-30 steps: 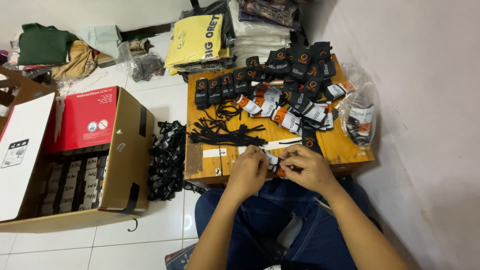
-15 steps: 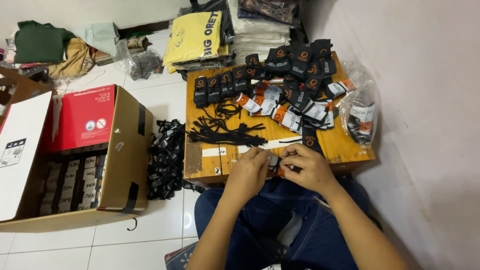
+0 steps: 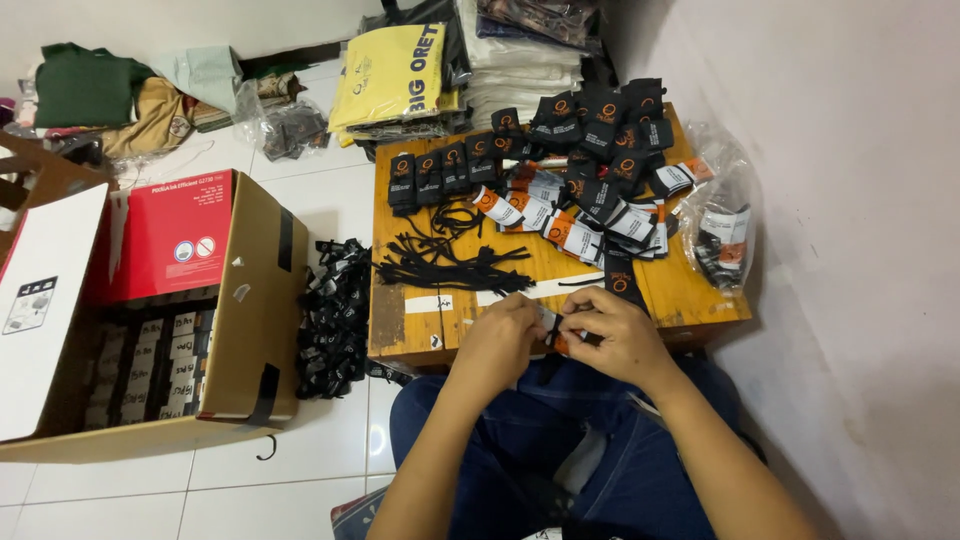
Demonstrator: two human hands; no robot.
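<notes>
Hands (image 3: 560, 335) pinch tag (image 3: 549, 322); cords (image 3: 450, 265), box (image 3: 245, 300) nearby.

Two hands, left hand (image 3: 497, 345) and right hand (image 3: 618, 338), meet on one small tag (image 3: 549, 322). Beyond them lies one wooden board (image 3: 520, 280) with one bundle of black strings (image 3: 450, 268) (strands too tangled to count). Left of the hands stands one open cardboard box (image 3: 255, 300).
</notes>
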